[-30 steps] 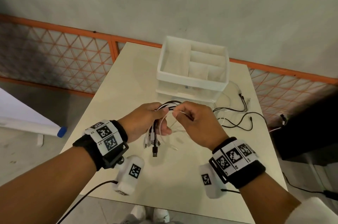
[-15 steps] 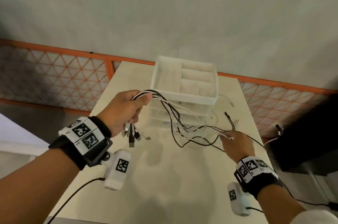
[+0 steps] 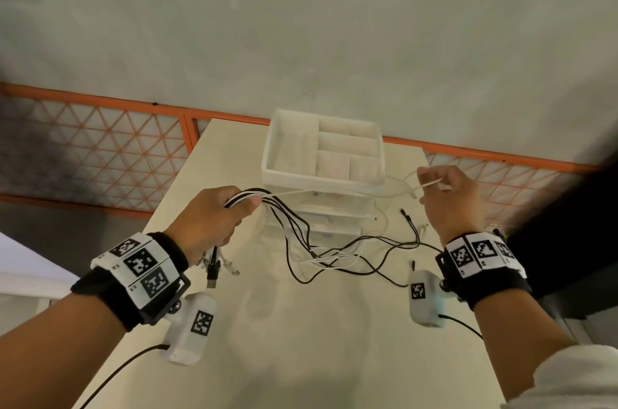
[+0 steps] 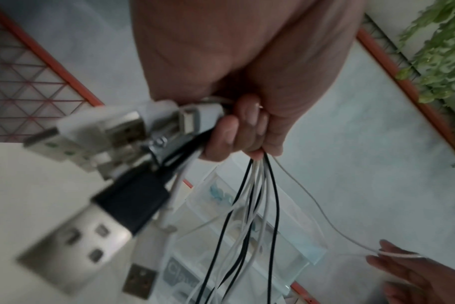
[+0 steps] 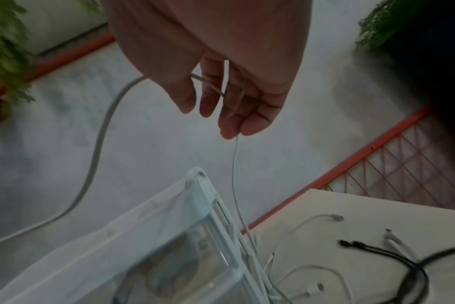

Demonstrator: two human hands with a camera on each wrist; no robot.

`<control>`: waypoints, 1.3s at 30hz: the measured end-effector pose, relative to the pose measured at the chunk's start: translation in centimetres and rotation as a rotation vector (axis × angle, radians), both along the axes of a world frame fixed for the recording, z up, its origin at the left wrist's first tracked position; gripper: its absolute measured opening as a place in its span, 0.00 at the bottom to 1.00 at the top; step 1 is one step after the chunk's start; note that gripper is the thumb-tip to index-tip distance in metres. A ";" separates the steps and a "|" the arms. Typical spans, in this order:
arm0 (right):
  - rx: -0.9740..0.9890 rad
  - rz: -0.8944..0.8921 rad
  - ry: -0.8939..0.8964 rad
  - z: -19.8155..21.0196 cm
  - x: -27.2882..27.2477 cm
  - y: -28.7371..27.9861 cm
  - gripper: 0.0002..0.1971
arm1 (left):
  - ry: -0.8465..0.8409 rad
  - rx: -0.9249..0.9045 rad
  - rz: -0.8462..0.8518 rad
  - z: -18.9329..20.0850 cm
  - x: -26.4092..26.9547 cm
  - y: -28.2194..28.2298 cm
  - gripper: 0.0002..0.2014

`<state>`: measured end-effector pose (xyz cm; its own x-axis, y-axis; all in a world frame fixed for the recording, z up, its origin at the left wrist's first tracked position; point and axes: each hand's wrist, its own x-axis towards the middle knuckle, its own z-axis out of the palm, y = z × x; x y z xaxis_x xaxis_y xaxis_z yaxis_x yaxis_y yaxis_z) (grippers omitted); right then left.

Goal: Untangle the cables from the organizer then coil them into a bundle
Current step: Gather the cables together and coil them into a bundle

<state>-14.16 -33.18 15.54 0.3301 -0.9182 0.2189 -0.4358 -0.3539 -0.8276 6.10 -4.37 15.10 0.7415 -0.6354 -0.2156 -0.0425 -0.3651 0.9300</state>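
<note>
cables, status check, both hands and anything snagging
Left hand grips the cable bunch, plugs hanging. Right hand pinches one white cable, drawn across the organizer. Loose ends crossed on the table.

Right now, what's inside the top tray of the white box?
The organizer's top tray shows only bare white compartments; no cables in the parts visible. The near wall hides the front floor. The drawers below are too blurred to tell.

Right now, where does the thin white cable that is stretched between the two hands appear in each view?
Head: the white cable runs across the middle, from the left hand to the right hand.
Left wrist: lower right, ending at the right hand.
Right wrist: centre, hanging from the fingers.
Shared landmark: the organizer.
</note>
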 end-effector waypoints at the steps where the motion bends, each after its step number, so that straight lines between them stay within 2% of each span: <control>1: 0.014 0.030 0.026 -0.5 0.0 0.2 0.08 | 0.008 -0.014 -0.006 0.0 -0.2 -0.1 0.17; 2: 0.045 0.055 0.079 -1.3 -0.3 0.3 0.07 | 0.007 -0.023 -0.012 0.1 -0.3 -0.1 0.17; 3: 0.091 0.084 0.161 -2.3 -0.6 0.5 0.12 | -0.002 -0.026 -0.016 0.0 -0.4 -0.1 0.16; 6: 0.218 0.252 0.572 -5.4 -1.8 1.4 0.34 | -0.027 -0.023 -0.029 -0.1 -0.5 0.2 0.15; 7: 0.229 0.284 0.650 -6.0 -1.9 1.9 0.35 | -0.029 -0.021 -0.043 -0.2 -0.6 0.2 0.14; 9: 0.191 0.309 0.587 -6.3 -1.6 3.6 0.29 | -0.038 0.008 -0.094 -0.2 -0.9 0.1 0.13; 11: 0.131 0.435 0.377 -5.2 -0.5 6.3 0.25 | -0.050 0.053 -0.175 -0.1 -1.4 -0.2 0.11; 14: -0.004 0.768 0.208 -2.2 2.1 11.5 0.41 | -0.038 0.069 -0.370 0.6 -2.9 -1.1 0.06; 15: -0.068 0.850 0.193 -1.6 3.0 12.8 0.43 | -0.038 0.060 -0.431 0.9 -3.5 -1.5 0.04; 17: -0.154 0.930 0.158 -0.8 4.4 14.0 0.37 | -0.079 0.053 -0.496 1.6 -4.2 -2.0 0.04; 20: -0.087 0.860 0.069 0.5 4.5 13.4 0.19 | -0.097 0.009 -0.465 1.5 -4.1 -1.7 0.05; 23: -0.010 0.654 0.007 0.8 3.6 11.9 0.12 | -0.125 0.048 -0.437 -0.3 -3.9 -0.5 0.06; 26: 0.050 0.617 0.104 0.3 2.9 11.0 0.10 | -0.168 0.067 -0.447 -1.7 -4.4 0.2 0.04; 28: 0.029 0.708 0.268 0.3 2.5 10.9 0.12 | -0.181 0.098 -0.445 -1.7 -4.5 -0.2 0.07; 30: -0.018 0.826 0.363 0.9 2.5 11.6 0.17 | -0.271 0.161 -0.490 -1.2 -4.4 -0.9 0.07; 33: -0.022 0.926 0.318 1.6 2.8 12.9 0.20 | -0.422 0.194 -0.565 0.2 -4.4 -1.8 0.05; 34: 0.027 0.916 0.279 1.7 2.8 12.9 0.20 | -0.410 0.173 -0.560 0.5 -4.3 -2.0 0.06; 36: 0.155 0.855 0.154 1.9 2.6 12.6 0.18 | -0.213 0.054 -0.477 1.1 -4.1 -2.1 0.10; 39: 0.275 0.810 -0.064 2.0 1.8 11.7 0.12 | 0.388 -0.324 -0.265 1.7 -3.8 -1.9 0.19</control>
<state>-12.40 -21.44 17.53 0.9018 -0.4276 0.0633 -0.0849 -0.3188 -0.9440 2.28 -6.30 16.81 0.4529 -0.8680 -0.2035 0.2728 -0.0824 0.9585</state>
